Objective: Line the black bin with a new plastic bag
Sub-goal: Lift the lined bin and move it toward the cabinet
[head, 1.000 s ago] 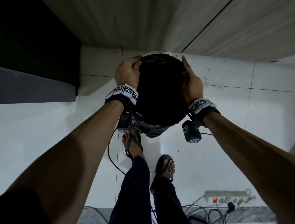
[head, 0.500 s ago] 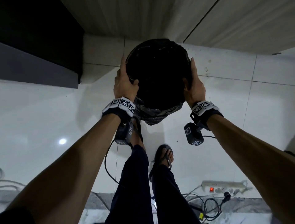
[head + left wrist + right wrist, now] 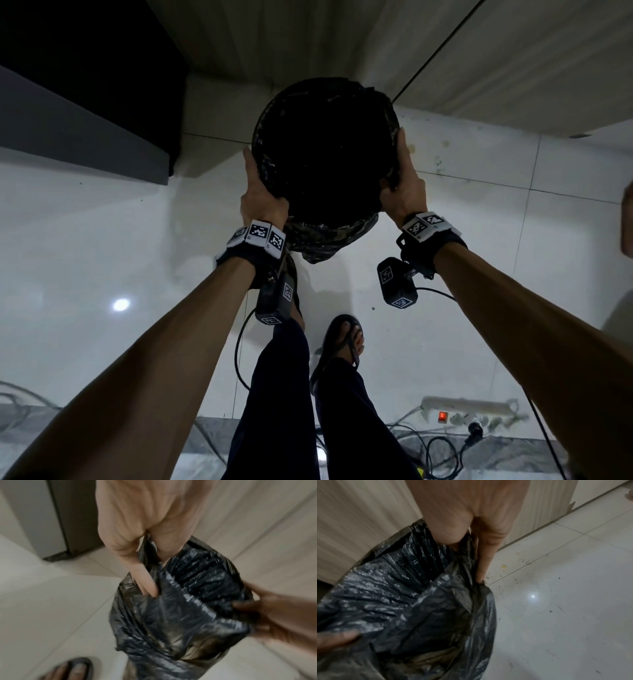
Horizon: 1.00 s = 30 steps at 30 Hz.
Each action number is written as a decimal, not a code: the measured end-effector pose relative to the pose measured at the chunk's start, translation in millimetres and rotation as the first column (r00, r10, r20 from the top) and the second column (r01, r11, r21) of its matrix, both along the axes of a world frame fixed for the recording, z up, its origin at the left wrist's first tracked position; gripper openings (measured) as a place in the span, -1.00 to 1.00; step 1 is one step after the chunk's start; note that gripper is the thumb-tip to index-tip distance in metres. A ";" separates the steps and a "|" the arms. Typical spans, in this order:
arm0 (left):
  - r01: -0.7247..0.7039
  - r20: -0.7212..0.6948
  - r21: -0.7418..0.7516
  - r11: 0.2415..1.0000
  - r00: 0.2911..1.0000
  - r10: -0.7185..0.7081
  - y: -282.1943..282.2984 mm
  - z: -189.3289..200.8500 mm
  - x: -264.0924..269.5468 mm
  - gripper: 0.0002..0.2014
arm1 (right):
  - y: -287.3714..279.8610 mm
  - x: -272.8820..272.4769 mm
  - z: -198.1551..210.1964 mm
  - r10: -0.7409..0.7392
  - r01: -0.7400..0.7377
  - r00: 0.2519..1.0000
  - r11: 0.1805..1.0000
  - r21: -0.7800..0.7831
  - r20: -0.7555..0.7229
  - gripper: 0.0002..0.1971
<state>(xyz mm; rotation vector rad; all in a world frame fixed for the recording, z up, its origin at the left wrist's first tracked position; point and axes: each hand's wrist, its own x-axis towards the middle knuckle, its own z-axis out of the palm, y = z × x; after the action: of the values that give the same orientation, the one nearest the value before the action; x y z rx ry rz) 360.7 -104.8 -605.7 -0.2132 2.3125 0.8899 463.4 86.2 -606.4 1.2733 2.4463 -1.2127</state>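
The round black bin stands by the wall, lined with a crinkled black plastic bag whose edge hangs over the near rim. My left hand grips the left side of the rim, thumb inside and fingers outside over the bag. On the right side my right hand grips the rim the same way. In the left wrist view my left hand pinches the bag's folded edge. In the right wrist view my right hand clamps the bag against the rim. The bin's inside is too dark to read.
A dark cabinet stands at the left and pale wood panels run behind the bin. The white tiled floor has dirt specks at the right. My sandalled feet are just behind the bin. A power strip with cables lies near right.
The bin has moved away from me toward the wall panels. Both hands slid from the far sides of the rim to its near sides.
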 end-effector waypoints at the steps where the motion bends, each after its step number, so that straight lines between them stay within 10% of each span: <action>1: 0.002 -0.021 0.004 1.000 1.000 -0.002 -4.1 2.1 -5.5 -0.11 | -2.3 -7.9 -0.8 0.015 -0.015 1.000 1.000 -0.001 -0.013 -0.11; 16: -0.149 -0.215 -0.003 0.989 0.966 0.145 -74.4 11.7 -160.3 -0.11 | -58.4 -201.6 -13.0 0.180 -0.175 0.972 0.983 0.048 -0.153 -0.15; 30: -0.145 -0.043 0.038 0.989 0.988 0.147 -112.5 -1.1 -189.3 -0.06 | -81.0 -229.7 -10.0 0.346 -0.355 0.932 0.931 0.082 0.111 -0.19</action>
<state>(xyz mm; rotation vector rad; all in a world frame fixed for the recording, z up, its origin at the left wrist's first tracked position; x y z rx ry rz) 171.5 -217.4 -606.8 -0.3545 2.3455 1.0166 233.7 5.3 -616.4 0.8370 2.5476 -0.9241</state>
